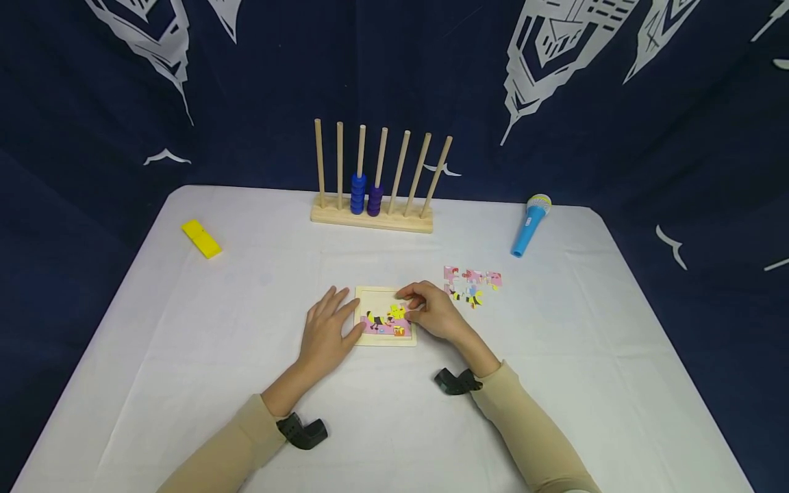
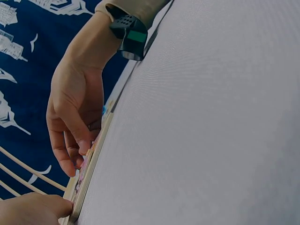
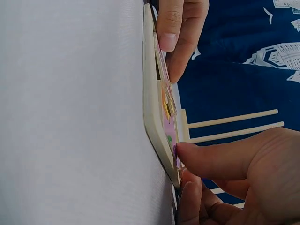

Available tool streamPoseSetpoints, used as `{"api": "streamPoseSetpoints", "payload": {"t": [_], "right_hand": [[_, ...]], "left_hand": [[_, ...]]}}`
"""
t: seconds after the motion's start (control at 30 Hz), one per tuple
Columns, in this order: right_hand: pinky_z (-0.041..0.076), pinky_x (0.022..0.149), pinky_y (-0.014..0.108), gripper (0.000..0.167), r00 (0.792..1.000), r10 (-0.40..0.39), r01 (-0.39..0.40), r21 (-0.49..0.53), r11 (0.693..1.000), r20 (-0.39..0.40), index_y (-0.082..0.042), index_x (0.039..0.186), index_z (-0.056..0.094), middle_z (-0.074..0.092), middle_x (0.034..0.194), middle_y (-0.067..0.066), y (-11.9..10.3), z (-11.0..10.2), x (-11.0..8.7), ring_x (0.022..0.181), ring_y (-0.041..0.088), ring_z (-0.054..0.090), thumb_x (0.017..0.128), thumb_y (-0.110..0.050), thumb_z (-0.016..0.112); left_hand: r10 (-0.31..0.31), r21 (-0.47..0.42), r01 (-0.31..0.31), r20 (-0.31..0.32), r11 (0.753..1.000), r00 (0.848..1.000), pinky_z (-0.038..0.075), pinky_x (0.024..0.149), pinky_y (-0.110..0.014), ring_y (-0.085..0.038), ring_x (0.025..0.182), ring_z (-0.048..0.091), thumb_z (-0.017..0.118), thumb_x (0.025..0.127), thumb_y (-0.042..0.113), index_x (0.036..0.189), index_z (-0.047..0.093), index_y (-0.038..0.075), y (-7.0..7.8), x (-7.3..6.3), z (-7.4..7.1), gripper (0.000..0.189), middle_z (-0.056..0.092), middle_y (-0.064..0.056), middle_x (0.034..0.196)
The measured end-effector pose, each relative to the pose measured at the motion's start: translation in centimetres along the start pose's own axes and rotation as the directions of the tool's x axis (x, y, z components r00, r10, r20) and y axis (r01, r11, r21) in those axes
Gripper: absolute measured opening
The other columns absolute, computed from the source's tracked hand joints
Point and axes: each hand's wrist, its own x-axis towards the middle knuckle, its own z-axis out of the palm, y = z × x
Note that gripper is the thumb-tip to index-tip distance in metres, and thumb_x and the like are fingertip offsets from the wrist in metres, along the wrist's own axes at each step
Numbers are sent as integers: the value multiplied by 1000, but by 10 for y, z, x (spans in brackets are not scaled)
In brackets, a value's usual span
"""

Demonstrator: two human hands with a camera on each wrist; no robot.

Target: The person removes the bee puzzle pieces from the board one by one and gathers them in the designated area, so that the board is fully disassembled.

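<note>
Pale wood edges the puzzle frame [image 1: 388,341], which lies flat on your white bench [image 1: 246,287] between your left grip [image 1: 328,333] and your right grip [image 1: 436,311]. Inside it, placed pieces [image 1: 382,329] in pink, yellow and black cover the part nearest you, while bare wood shows across the far part.

Your left grip is released: its fingers are spread, with thumb and a fingertip at the frame's left edge, apparently steadying it. Your right grip has bent fingers at the frame's right side, the thumb against the picture; whether it pinches a piece, you cannot tell from these views. Loose pieces [image 1: 473,297] lie in a small cluster to the right of the frame.

You look to be partway through the puzzle, settling a piece along the frame's right edge. The next move calls for matching its outline to its neighbours, then pressing it level without letting the frame slide.

Beyond the frame, you have a peg stand [image 1: 370,220]; a yellow block [image 1: 201,239] lies far to its left, a blue microphone [image 1: 528,229] far to its right.
</note>
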Motion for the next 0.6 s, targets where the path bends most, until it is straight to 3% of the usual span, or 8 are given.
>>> {"api": "streamPoseSetpoints", "payload": {"t": [0.37,0.6], "right_hand": [[44,68,22,28,994,-108,107,-111,988,-2,-2,107,70,63,97,10,2,2,2,76,14,52,82,10,68],[41,68,23,26,995,-95,94,-140,986,0,-5,105,71,59,90,8,2,2,1,75,14,49,82,8,69]], "left_hand": [[8,-3,-8,-7,1000,1000,29,109,-59,-41,141,36,74,86,21,124,64,-1,-1,0,0,45,51,-23,142],[13,-10,-14,-18,1000,1000,30,109,-59,-42,140,37,74,86,20,124,65,-1,-1,1,1,45,51,-24,142]]}}
